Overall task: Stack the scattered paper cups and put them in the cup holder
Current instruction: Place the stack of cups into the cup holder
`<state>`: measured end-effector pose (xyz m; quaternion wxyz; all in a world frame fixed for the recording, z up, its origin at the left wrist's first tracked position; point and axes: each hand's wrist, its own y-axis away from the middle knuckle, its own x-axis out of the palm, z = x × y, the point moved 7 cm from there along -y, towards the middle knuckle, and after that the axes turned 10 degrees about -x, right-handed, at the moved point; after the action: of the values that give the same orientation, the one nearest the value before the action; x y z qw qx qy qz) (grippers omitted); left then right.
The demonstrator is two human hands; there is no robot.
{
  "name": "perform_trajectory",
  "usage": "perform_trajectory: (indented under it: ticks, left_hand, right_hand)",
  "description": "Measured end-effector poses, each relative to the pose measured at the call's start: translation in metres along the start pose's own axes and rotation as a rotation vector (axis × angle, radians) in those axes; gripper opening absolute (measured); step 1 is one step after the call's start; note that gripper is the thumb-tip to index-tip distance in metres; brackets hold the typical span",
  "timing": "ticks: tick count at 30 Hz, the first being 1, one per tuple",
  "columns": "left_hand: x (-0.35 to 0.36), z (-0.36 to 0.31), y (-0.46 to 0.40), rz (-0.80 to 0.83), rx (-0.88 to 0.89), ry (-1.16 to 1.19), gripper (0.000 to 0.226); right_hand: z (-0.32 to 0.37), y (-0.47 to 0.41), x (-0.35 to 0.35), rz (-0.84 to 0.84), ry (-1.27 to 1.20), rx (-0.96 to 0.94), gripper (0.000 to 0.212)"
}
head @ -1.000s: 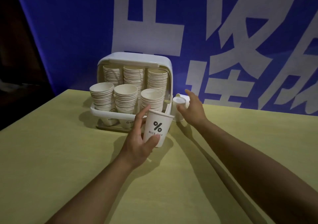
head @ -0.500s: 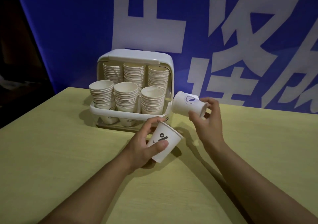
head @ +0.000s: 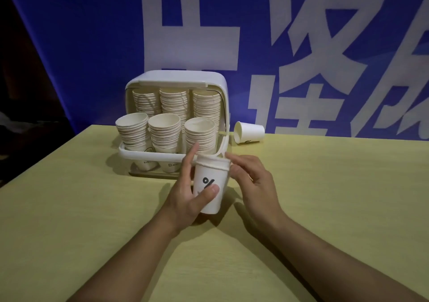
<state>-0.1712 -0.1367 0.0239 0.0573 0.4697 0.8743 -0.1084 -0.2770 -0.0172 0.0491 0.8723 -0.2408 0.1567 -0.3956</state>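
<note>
Half a second ago the right hand held a cup tipped on its side; now that cup sits nested in the printed cup, its rim just above. Closest, both forearms reach forward over the yellow table. Left hand grips the upright pair, thumb across the % mark, index finger straight up. Right hand's fingers lie loosely curled beside the rim, fingertips touching it. Beyond stands the cup holder, holding 6 stacks. Right of it, 1 loose cup lies sideways, mouth facing left.
</note>
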Motion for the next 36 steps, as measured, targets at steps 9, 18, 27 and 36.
perform_trajectory:
  ticks: [9,18,27,36]
  left_hand:
    - [-0.022,0.003,-0.01,-0.163,0.059,0.087,0.062]
    - [-0.022,0.006,-0.022,-0.177,0.077,0.085,0.055]
    - [-0.022,0.005,-0.023,-0.154,0.102,0.128,0.054]
    - [-0.026,0.001,-0.017,-0.213,0.158,0.166,0.045]
  right_hand:
    - [-0.039,-0.064,-0.028,-0.018,0.476,0.01,0.042]
    - [-0.11,-0.173,-0.048,0.413,1.099,-0.063,0.077]
    - [-0.124,-0.188,-0.043,0.637,1.338,-0.141,0.079]
    - [-0.077,-0.132,-0.08,0.301,0.871,-0.057,0.079]
